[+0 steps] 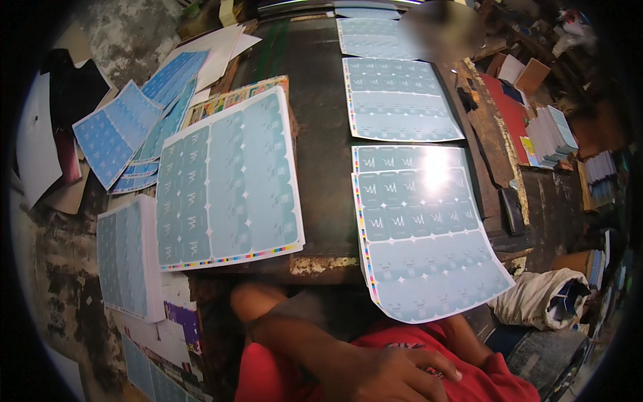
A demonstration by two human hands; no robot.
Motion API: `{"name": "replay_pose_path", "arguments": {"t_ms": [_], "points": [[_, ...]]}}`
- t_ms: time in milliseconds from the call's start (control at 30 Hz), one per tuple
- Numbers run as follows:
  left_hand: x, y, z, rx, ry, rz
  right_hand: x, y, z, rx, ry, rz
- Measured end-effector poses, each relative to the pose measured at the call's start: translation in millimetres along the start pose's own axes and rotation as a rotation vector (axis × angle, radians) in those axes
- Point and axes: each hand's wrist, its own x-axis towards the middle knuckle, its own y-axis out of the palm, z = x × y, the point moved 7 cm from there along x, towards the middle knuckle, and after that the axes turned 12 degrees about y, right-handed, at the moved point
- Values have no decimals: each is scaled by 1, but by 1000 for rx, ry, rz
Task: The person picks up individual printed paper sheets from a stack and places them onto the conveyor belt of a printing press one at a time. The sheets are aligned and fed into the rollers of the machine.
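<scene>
My left hand (392, 375) lies low across the red shirt (429, 335), its elbow out to the left and its fingers loosely apart, holding nothing. My right forearm (465, 340) rises from the red sleeve and passes behind a printed sheet, which hides my right hand. That pale blue-green sheet (429, 261) overlaps another sheet (375, 155), and its near end hangs past the edge of the dark tabletop (321, 174). Rows of card designs and a coloured strip mark it, and a lamp's glare shines near its top. Beyond it, more printed sheets (395, 100) lie in line.
A stack of similar sheets (231, 181) sits at the table's left, with a thick pile (127, 261) lower down and bluer sheets (120, 130) fanned beyond. On the right are small stacks (552, 134) and a whitish sack (536, 298). A blurred patch (442, 30) covers the far end.
</scene>
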Motion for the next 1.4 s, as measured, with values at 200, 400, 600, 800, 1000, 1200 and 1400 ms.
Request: {"name": "replay_pose_path", "arguments": {"t_ms": [200, 400, 600, 800, 1000, 1200, 1400], "points": [[18, -15, -6, 192, -81, 128, 11, -5, 12, 70, -80, 48], [12, -27, -19, 446, -47, 244, 20, 44, 26, -35, -94, 67], [-4, -43, -18, 656, 116, 55, 1, 69, 39, 14, 42, -49], [1, -33, -25, 775, 192, 25, 12, 71, 65, -164, -23, 174], [-2, -26, -32, 846, 216, -2, 33, 81, 94, -202, -39, 17], [-1, -21, -42, 913, 247, -28, 31, 74, 77, -221, -34, 50], [1, -7, -59, 984, 297, -55, -19, 47, 25, -191, 67, 16]]}}
